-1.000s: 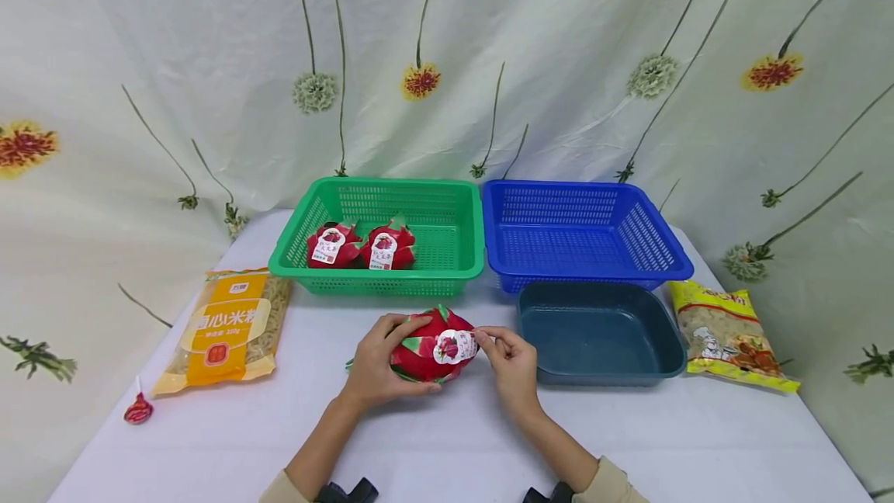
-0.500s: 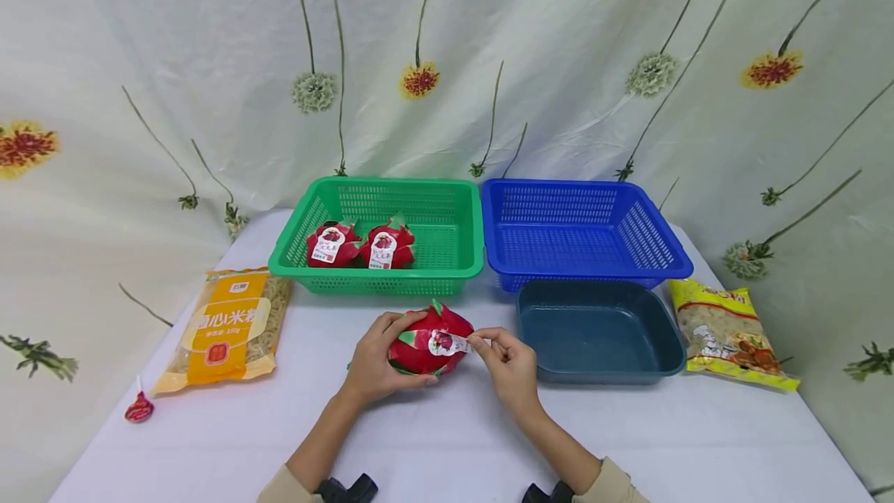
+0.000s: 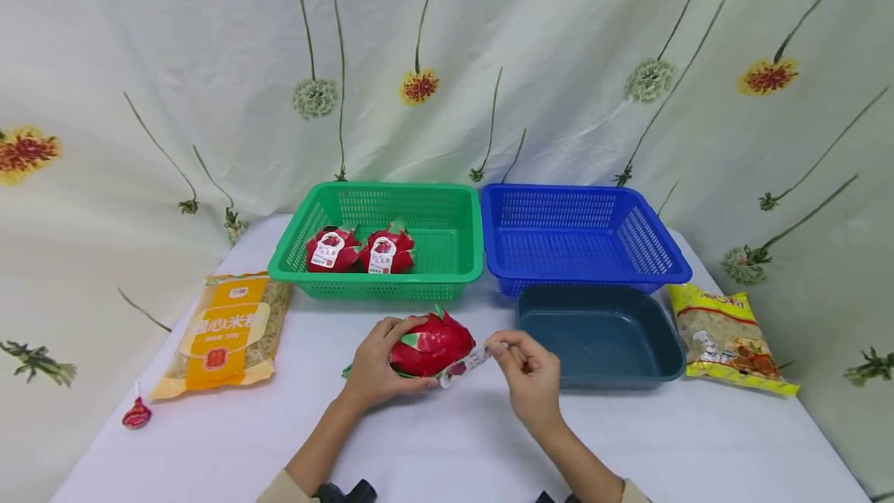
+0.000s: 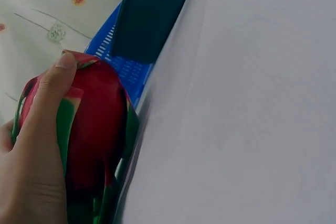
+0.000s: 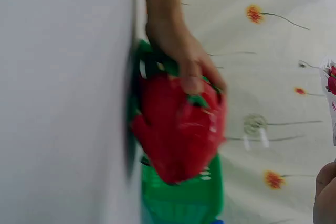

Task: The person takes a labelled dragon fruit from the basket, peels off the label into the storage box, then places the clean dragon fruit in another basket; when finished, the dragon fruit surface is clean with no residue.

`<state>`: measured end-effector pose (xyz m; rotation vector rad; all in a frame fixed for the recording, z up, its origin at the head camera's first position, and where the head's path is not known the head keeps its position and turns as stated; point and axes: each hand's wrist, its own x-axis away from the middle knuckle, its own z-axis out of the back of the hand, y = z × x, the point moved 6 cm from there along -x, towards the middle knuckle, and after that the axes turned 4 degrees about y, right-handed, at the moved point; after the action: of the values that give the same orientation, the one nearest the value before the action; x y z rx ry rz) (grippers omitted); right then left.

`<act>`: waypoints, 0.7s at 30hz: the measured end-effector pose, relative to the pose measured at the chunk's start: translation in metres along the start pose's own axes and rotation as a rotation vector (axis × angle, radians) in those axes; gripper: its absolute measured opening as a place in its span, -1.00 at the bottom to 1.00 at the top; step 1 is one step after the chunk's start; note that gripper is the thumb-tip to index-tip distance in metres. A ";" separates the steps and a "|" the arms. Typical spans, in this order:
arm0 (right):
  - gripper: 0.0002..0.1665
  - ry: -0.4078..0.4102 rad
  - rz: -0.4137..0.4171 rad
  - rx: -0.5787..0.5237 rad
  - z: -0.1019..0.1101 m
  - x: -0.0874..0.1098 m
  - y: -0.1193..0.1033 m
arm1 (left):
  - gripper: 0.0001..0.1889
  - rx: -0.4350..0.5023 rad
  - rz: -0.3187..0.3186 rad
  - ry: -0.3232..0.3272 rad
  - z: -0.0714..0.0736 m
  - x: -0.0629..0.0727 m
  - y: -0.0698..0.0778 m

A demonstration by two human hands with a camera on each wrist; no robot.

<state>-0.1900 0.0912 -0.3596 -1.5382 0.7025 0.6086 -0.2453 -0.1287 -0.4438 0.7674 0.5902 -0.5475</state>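
In the head view my left hand (image 3: 377, 363) grips a red dragon fruit (image 3: 440, 346) with green-tipped scales, low over the white tablecloth. My left thumb lies along the fruit's side in the left wrist view, where the dragon fruit (image 4: 97, 124) shows no label. My right hand (image 3: 534, 379) pinches one end of a white printed sticker label (image 3: 464, 367) between thumb and fingertips. In the right wrist view the sticker label (image 5: 332, 98) hangs at the right edge, apart from the fruit. Two more dragon fruits (image 3: 334, 249) with labels lie in the green basket (image 3: 384, 286).
A blue basket (image 3: 587, 270) stands beside the green one. In front of it is a dark teal tub (image 3: 601, 377), close to my right hand. A yellow noodle bag (image 3: 223, 332) and a lollipop (image 3: 136, 414) lie left; another yellow bag (image 3: 733, 338) lies right.
The label has come off the dragon fruit and now hangs from my right fingers. My right hand has moved slightly right. My left hand keeps its hold.
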 end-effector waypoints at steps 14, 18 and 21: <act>-0.83 -0.084 -0.033 0.544 0.168 -0.018 0.068 | -0.08 -0.010 0.101 -0.033 -0.003 0.003 -0.006; -0.91 -0.236 -0.168 0.670 0.173 -0.029 0.055 | -0.07 -0.007 0.116 -0.034 -0.003 0.002 -0.005; -0.87 -0.367 -0.246 0.756 0.168 -0.036 0.051 | -0.07 0.002 0.108 -0.034 -0.004 0.000 -0.003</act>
<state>-0.2475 0.2599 -0.3816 -0.7626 0.3804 0.3584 -0.2488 -0.1276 -0.4475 0.7854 0.5140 -0.4607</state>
